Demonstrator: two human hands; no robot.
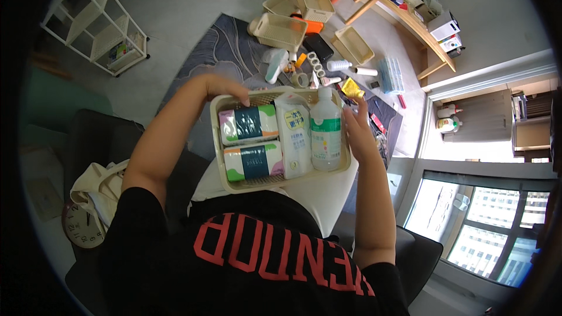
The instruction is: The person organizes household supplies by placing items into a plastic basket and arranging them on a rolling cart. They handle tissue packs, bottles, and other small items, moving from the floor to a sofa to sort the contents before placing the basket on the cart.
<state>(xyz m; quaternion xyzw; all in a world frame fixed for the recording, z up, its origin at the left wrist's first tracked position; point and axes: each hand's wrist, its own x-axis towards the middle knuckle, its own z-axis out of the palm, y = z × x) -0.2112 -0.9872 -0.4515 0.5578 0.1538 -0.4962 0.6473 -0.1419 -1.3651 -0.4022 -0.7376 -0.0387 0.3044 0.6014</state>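
A cream plastic basket [239, 188] rests on or just above the lap, tilted slightly. Side by side in it lie two tissue packs [248, 123], a white soft pack with printed writing [295, 140] and a clear bottle with a green-and-white label [325, 138]. My left hand [228, 89] is at the basket's far left rim, its thumb over the edge; its other fingers are hidden or blurred. Beside the bottle, my right hand [358, 129] is at the right rim with fingers spread; whether it grips the rim is not clear.
Beyond the basket, a dark patterned rug [206, 55] holds tape rolls [300, 80], a white bottle [339, 65], a yellow packet [352, 88] and several cream baskets [281, 30]. A white wheeled shelf [105, 30] stands far left, a wooden table [412, 22] far right. A wall clock [81, 224] lies near left.
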